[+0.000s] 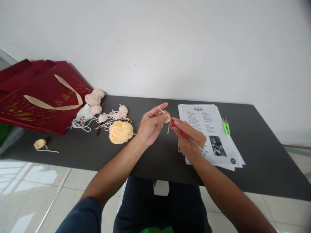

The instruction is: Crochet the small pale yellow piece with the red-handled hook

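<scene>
My left hand [153,124] pinches a small piece of cream crochet work [167,119], with a strand of yarn running over its raised index finger. A short yarn tail [168,128] hangs below the piece. In my right hand [190,137] is a crochet hook [186,134] with a red grip and a metal shaft, its tip end up against the crochet piece. Both hands meet above the table's middle. Left of my left forearm lies a ball of yellow yarn [120,132]. Whether the hook tip sits inside a stitch is too small to tell.
Printed pattern sheets [218,139] lie under and beyond my right hand, with green thread snips [225,126] on their right edge. Pink yarn balls [94,97] and tangled white yarn [84,118] lie by dark red gift bags [46,94]. A small cream crocheted piece [40,143] rests far left.
</scene>
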A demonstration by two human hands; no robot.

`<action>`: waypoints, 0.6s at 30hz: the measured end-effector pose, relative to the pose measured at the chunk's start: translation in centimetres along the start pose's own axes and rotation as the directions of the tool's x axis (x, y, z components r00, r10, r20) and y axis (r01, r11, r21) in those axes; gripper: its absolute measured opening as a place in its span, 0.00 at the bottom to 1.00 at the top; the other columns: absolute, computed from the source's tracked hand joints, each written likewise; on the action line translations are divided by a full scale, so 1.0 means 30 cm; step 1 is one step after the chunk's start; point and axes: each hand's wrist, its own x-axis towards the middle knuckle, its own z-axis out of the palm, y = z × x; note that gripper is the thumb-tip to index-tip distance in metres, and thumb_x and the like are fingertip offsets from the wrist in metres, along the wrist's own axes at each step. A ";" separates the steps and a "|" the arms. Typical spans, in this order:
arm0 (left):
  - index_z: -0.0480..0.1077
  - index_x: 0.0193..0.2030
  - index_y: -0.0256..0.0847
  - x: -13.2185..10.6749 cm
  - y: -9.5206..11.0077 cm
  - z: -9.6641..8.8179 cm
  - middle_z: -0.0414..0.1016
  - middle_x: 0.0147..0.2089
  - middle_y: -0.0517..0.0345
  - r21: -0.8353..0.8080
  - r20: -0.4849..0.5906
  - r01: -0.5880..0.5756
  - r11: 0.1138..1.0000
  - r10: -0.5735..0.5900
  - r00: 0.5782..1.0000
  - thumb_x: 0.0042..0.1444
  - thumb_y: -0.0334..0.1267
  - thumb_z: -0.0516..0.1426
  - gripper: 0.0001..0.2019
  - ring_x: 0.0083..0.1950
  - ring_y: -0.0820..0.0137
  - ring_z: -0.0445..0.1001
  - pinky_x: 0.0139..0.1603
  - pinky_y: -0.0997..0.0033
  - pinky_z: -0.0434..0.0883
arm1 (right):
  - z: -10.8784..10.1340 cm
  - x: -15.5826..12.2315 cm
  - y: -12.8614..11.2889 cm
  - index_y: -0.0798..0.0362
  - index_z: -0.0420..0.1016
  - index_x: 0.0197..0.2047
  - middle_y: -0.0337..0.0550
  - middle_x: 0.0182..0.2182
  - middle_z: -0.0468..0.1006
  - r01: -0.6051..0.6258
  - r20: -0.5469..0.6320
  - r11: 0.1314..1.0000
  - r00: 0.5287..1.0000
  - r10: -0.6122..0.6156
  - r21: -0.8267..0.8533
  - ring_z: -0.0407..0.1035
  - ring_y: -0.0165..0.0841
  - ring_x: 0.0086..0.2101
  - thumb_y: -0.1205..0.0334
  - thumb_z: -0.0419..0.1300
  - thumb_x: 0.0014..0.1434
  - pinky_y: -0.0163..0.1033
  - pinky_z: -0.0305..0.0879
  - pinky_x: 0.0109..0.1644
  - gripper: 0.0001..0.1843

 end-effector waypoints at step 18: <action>0.84 0.46 0.46 -0.005 -0.020 -0.011 0.78 0.33 0.63 0.224 0.023 -0.155 0.962 0.154 0.988 0.43 0.29 0.71 0.21 0.33 0.78 0.73 0.39 0.74 0.70 | -0.011 0.073 0.017 0.44 0.81 0.41 0.36 0.39 0.86 -0.258 0.001 0.881 0.960 0.281 0.397 0.79 0.30 0.35 0.57 0.72 0.60 0.39 0.76 0.41 0.06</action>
